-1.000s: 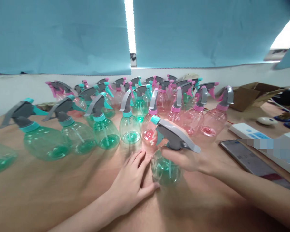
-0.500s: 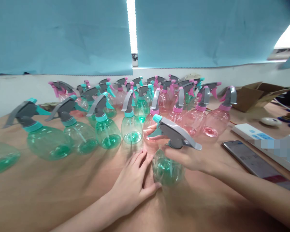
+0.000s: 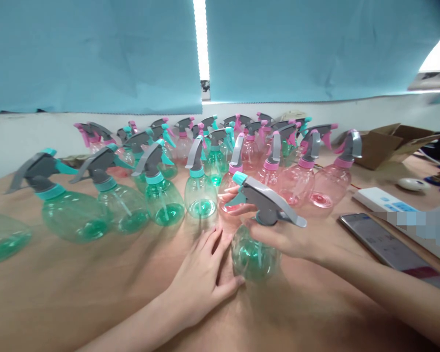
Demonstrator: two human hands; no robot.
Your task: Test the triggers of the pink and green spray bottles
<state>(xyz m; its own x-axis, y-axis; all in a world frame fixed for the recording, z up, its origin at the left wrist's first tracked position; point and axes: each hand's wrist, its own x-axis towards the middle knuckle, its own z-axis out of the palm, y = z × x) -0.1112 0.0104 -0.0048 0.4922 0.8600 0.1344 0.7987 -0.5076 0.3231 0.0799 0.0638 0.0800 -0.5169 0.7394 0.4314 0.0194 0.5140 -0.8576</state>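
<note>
Stretched further under the teal nozzle than a second ago, with the right hand closed round the neck of a green spray bottle.

Steadied from the near side by the left hand, open and flat on the desk, thumb against the bottle's base. Grey trigger head seated on the neck; how tight, impossible to tell. Just beyond both hands, rows of green and pink bottles already fitted with heads, none seen without. Right of the right hand, a phone.
</note>
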